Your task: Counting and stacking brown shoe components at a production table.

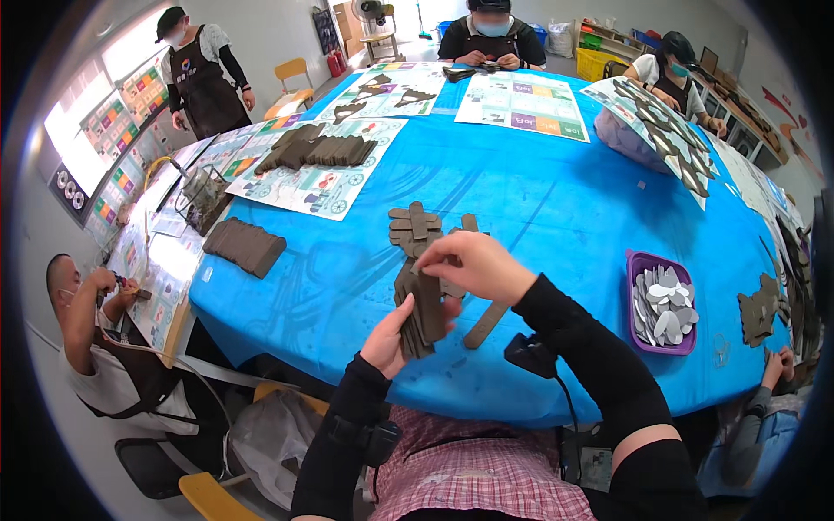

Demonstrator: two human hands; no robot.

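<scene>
Left of the purple tray (662, 349), the person's left hand (387, 343) grips a stack of brown strips (423, 308), its far fingers mostly hidden behind. The right hand (473, 263) has thumb and forefinger pinched at the stack's upper end; whether they hold a piece cannot be told. Between stack and tray, a loose brown strip (486, 326) is partly covered.

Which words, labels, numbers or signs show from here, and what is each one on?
I won't quote wording, only say where it stands:
Far sheet: small pale lettering on coloured blocks.
Near sheet: wheel pictures; any text too small to read.
Standing person's apron: small logo with lettering beneath, blurred.
Wall posters: too small and blurred to read.
Held strips: no marks visible.
</scene>
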